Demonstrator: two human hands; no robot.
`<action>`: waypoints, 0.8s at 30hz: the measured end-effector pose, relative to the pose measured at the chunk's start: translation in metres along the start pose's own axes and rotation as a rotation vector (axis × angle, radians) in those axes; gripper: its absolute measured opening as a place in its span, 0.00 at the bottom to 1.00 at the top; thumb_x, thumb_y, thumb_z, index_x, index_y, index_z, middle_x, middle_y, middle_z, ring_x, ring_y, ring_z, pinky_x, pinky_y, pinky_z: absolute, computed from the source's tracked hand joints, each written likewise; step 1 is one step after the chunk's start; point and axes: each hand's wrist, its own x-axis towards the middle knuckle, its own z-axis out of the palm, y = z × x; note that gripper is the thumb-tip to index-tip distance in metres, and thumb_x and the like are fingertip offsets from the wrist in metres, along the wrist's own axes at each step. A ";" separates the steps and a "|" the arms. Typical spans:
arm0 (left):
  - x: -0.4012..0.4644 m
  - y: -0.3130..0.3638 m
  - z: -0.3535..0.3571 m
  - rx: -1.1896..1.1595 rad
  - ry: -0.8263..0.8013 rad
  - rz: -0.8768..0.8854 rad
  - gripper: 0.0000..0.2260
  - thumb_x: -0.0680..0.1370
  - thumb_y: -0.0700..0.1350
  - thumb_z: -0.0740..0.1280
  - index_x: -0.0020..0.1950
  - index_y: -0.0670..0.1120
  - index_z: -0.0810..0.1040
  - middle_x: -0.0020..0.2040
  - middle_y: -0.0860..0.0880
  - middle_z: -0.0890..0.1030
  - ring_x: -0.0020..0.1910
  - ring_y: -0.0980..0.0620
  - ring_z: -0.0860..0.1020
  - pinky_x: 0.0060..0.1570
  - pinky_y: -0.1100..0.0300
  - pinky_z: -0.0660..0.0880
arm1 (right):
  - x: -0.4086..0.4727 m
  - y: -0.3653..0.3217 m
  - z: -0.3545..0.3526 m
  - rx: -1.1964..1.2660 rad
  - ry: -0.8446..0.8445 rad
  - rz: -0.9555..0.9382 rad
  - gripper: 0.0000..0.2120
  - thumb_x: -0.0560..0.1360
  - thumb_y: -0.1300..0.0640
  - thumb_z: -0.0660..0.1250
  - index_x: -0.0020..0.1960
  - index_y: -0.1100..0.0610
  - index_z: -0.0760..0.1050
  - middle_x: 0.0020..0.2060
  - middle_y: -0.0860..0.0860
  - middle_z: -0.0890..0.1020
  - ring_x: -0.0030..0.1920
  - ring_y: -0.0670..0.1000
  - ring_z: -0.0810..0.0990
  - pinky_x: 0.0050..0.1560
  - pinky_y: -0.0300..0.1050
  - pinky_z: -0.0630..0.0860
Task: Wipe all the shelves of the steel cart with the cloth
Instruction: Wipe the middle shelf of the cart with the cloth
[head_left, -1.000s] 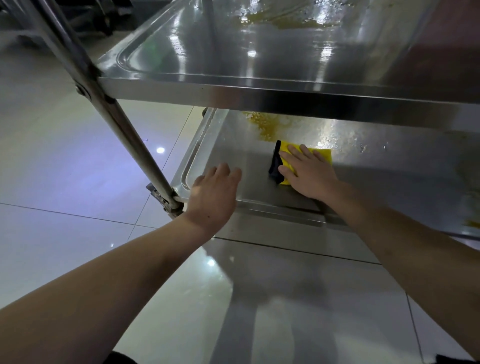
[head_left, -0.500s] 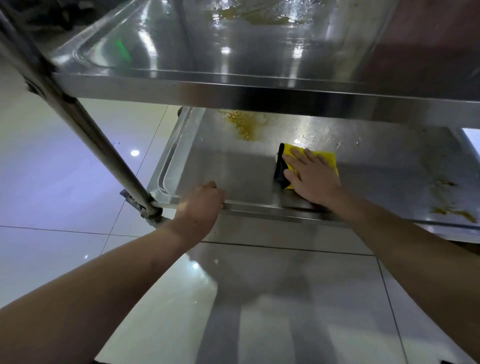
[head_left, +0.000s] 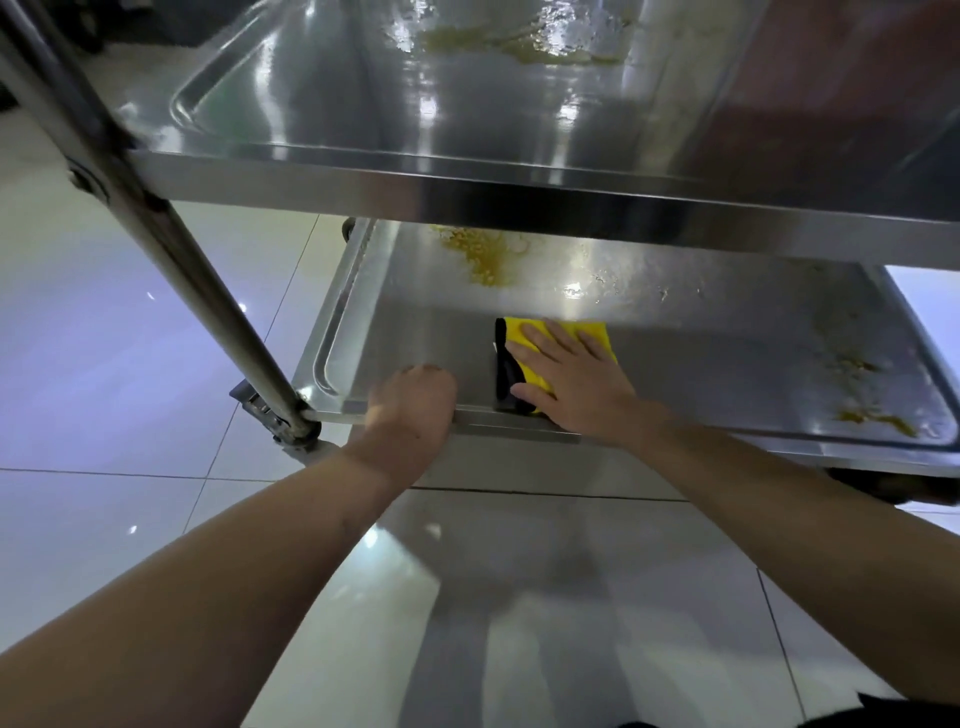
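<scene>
The steel cart shows two shelves. On the lower shelf (head_left: 727, 364) lies a yellow cloth with a black edge (head_left: 524, 358), near the front rim. My right hand (head_left: 571, 379) presses flat on the cloth with straight fingers. My left hand (head_left: 410, 402) grips the lower shelf's front rim, fingers curled over it, left of the cloth. Yellow-brown smears mark the lower shelf at the back (head_left: 483, 254) and at the right (head_left: 872, 415). The upper shelf (head_left: 467, 130) carries a wet yellow smear (head_left: 519, 44) at its far side.
A slanted steel post (head_left: 156, 234) runs from the top left down to the cart's front-left corner, above a caster bracket (head_left: 280, 421). Glossy white floor tiles (head_left: 130, 364) surround the cart. A dark caster (head_left: 893, 488) shows under the lower shelf's right end.
My left hand went from reaching open over the lower shelf to gripping its front rim. My right hand has stayed pressed on the cloth near the front rim. The view has shifted.
</scene>
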 end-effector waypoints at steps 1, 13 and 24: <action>0.001 0.001 -0.002 0.021 0.006 -0.008 0.09 0.77 0.36 0.67 0.53 0.46 0.82 0.53 0.47 0.82 0.54 0.42 0.81 0.44 0.53 0.73 | -0.005 0.004 0.000 -0.002 -0.007 0.004 0.39 0.76 0.27 0.34 0.84 0.39 0.49 0.84 0.42 0.48 0.84 0.50 0.44 0.82 0.59 0.47; 0.002 0.012 -0.015 0.152 0.038 -0.015 0.16 0.78 0.35 0.63 0.63 0.46 0.81 0.59 0.43 0.81 0.60 0.41 0.80 0.52 0.49 0.78 | -0.059 0.058 -0.001 0.076 -0.088 0.245 0.38 0.74 0.22 0.38 0.82 0.33 0.44 0.84 0.39 0.42 0.84 0.50 0.40 0.82 0.62 0.44; 0.004 0.023 -0.023 0.222 0.019 0.026 0.15 0.78 0.33 0.64 0.60 0.45 0.82 0.57 0.44 0.82 0.58 0.41 0.81 0.44 0.53 0.72 | -0.014 -0.017 -0.007 0.288 -0.016 0.260 0.23 0.86 0.36 0.44 0.77 0.36 0.64 0.84 0.39 0.52 0.84 0.53 0.43 0.78 0.70 0.38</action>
